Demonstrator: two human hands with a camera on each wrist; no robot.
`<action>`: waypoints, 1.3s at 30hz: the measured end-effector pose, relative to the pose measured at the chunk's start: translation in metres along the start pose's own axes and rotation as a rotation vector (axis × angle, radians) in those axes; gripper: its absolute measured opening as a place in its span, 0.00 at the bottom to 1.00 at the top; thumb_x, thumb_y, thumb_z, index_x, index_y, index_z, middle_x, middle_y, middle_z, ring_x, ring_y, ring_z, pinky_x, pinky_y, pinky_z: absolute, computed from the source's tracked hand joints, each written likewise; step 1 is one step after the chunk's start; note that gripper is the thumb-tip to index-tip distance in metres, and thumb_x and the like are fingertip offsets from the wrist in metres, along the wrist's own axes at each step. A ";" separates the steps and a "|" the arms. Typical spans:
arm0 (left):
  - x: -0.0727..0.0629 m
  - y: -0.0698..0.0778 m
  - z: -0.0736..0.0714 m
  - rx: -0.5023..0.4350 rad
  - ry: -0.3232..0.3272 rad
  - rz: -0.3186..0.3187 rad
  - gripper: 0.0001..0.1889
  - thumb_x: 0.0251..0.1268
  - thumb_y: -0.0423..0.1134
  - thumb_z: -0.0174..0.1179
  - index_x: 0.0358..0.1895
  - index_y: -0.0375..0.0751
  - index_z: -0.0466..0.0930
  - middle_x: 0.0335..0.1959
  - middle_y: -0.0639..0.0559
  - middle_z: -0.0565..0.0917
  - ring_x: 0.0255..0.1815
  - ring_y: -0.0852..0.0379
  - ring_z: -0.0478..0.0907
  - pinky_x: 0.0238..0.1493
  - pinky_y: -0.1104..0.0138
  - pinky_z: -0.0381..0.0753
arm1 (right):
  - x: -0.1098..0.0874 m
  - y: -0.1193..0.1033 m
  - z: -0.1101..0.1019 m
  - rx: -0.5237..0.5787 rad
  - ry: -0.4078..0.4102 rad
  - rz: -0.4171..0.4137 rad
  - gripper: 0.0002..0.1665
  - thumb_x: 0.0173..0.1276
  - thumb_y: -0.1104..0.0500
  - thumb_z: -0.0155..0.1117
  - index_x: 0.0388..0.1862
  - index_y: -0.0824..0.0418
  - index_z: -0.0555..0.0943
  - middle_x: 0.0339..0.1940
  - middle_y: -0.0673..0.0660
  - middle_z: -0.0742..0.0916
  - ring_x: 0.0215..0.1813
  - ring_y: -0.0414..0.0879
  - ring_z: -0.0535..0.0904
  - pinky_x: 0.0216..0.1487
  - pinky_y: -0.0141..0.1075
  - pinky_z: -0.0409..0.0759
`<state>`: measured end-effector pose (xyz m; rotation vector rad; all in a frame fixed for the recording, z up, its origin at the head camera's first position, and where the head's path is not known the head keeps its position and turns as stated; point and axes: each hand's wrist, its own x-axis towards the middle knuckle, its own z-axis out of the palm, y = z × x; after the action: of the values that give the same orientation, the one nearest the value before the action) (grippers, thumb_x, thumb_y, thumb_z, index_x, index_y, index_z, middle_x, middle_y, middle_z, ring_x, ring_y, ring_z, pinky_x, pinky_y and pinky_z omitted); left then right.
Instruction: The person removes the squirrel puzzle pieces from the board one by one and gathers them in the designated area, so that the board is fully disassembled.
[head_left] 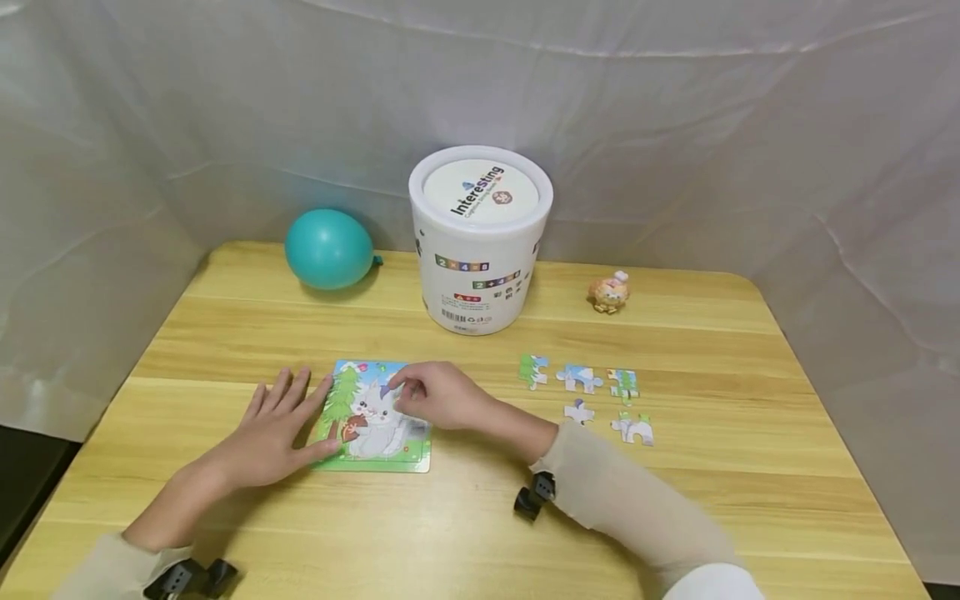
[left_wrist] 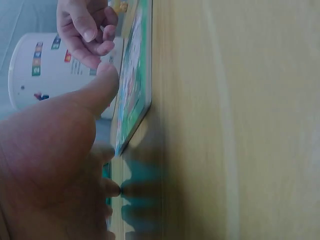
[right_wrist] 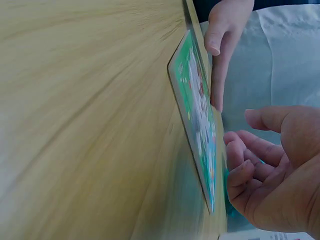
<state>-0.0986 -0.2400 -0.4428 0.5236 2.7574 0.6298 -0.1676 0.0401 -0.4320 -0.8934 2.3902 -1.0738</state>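
A jigsaw puzzle board (head_left: 378, 437) lies flat on the table, its picture showing a pale animal beside a green tree. My left hand (head_left: 266, 446) rests at the board's left side with fingers spread, its thumb over the lower left edge. Above the board's upper right part is my right hand (head_left: 438, 396), fingers loosely bent and partly covering the picture. In the right wrist view the thumb (right_wrist: 262, 119) stands apart from the curled fingers (right_wrist: 242, 175), and nothing shows between them. Several loose puzzle pieces (head_left: 579, 378) lie to the right of the board.
Behind the board stands a large white bucket (head_left: 480, 283) with a lid. A teal balloon (head_left: 328, 250) sits to its left, and a small orange figurine (head_left: 609, 293) to its right. Grey cloth (head_left: 675, 125) hangs around the wooden table (head_left: 480, 533).
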 end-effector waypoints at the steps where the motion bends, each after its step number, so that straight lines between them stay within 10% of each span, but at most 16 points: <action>1: 0.000 -0.001 -0.001 -0.011 -0.005 0.004 0.51 0.69 0.64 0.60 0.84 0.41 0.45 0.81 0.25 0.40 0.80 0.24 0.30 0.72 0.31 0.29 | 0.003 -0.002 0.002 -0.006 -0.003 0.002 0.15 0.71 0.61 0.68 0.55 0.62 0.85 0.32 0.47 0.84 0.29 0.36 0.75 0.34 0.27 0.75; 29: -0.002 -0.009 0.002 -0.077 0.009 0.040 0.53 0.60 0.59 0.70 0.84 0.51 0.49 0.80 0.24 0.41 0.78 0.20 0.34 0.68 0.25 0.31 | 0.028 -0.023 0.044 -0.111 0.016 0.022 0.24 0.70 0.59 0.70 0.64 0.63 0.82 0.46 0.52 0.85 0.40 0.37 0.74 0.41 0.24 0.73; 39: -0.002 -0.009 0.004 -0.076 0.021 0.032 0.53 0.59 0.59 0.71 0.83 0.51 0.50 0.80 0.24 0.42 0.78 0.20 0.35 0.68 0.26 0.31 | 0.030 -0.025 0.050 0.012 0.086 0.095 0.27 0.73 0.64 0.64 0.69 0.68 0.75 0.44 0.52 0.83 0.38 0.36 0.73 0.43 0.24 0.74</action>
<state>-0.0982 -0.2465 -0.4496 0.5486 2.7367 0.7488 -0.1519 -0.0192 -0.4468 -0.7349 2.4662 -1.1098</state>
